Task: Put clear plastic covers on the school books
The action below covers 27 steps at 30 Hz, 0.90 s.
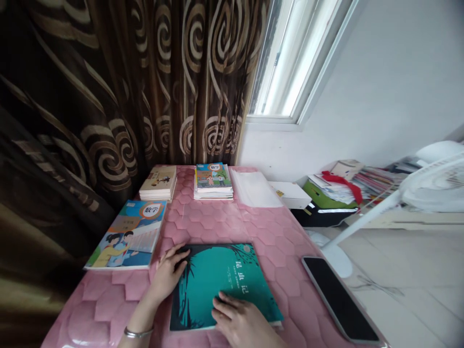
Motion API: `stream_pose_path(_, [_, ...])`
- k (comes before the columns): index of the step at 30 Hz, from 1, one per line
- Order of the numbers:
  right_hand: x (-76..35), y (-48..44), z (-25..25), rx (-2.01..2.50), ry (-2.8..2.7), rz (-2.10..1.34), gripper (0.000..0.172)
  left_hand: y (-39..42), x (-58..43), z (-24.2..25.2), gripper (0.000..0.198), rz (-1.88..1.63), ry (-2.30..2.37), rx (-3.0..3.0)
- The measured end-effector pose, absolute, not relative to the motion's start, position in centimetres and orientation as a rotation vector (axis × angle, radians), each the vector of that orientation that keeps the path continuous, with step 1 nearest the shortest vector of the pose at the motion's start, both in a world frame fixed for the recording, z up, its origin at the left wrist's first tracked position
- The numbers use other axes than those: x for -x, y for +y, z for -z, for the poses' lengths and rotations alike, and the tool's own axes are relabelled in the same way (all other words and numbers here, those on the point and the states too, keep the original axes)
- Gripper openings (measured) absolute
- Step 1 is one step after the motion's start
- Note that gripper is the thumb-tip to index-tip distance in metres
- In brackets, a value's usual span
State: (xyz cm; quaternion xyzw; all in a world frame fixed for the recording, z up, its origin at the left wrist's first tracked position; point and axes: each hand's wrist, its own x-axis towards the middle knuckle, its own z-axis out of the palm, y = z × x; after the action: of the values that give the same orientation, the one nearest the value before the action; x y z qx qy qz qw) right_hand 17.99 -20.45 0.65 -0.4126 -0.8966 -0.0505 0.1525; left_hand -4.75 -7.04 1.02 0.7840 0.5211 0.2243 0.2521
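Teal book (210, 275), flat: left grip (168, 273) slack on one edge, right grip (242, 320) loosely spread atop, neither clasping (to steady it, I'd say).

Bench (212, 222) wears a pink cover (97, 307), glossy, quilted-looking hexagon pattern. Directly on it: teal book (203, 278) flat at near middle, dark spine side to the left; blue textbook (126, 237) flat along left edge; stack of beige books (158, 183) behind that, far left; mixed book stack (213, 182) with a textbook on top, far middle; whitish flat sheet or folder (255, 189), can't tell which, far right; phone (339, 299), screen dark, along right edge.
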Motion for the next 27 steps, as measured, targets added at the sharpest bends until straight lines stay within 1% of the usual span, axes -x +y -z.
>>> stream_pose_path(3, [-18.0, -20.4, -2.0, 1.265, -2.511, 0.115, 0.013, -7.0, 5.2, -1.8, 0.032, -0.632, 1.297, -2.062])
stream_pose_path(5, [-18.2, -20.1, -3.7, 1.374, -2.463, 0.097, 0.017, -7.2, 5.9, -2.5, 0.033, -0.664, 1.194, -1.98])
stream_pose_path(9, [-18.5, -18.1, -6.3, 1.459, -2.308, 0.297, 0.023, -8.2, 7.4, -3.7, 0.053, -0.771, 1.149, -1.757])
stream_pose_path(11, [-18.5, -16.9, -6.8, 1.466, -2.229, 0.407, 0.023, -8.7, 7.6, -3.9, 0.055, -0.781, 1.157, -1.668])
stream_pose_path(14, [-18.2, -15.6, -7.0, 1.497, -2.139, 0.504, 0.023, -8.9, 6.7, -3.6, 0.05, -0.782, 1.16, -1.629])
stream_pose_path(16, [-17.7, -15.1, -7.0, 1.476, -2.105, 0.54, 0.026, -8.6, 5.8, -3.3, 0.048, -0.845, 1.195, -1.63])
stream_pose_path(18, [-17.0, -14.6, -7.1, 1.382, -2.15, 0.543, 0.031, -7.7, 5.1, -3.3, 0.045, -0.912, 1.25, -1.619])
stream_pose_path(20, [-16.2, -13.9, -7.2, 1.294, -2.273, 0.491, 0.034, -6.5, 4.7, -3.6, 0.041, -0.888, 1.296, -1.635])
stream_pose_path(24, [-15.2, -11.6, -6.6, 1.366, -2.462, 0.336, 0.054, -3.2, 4.4, -4.6, 0.024, -0.73, 1.438, -1.673])
stream_pose_path(27, [-15.3, -10.1, -5.7, 1.418, -2.488, 0.275, 0.055, -0.2, 3.5, -4.9, 0.011, -0.796, 1.674, -1.573])
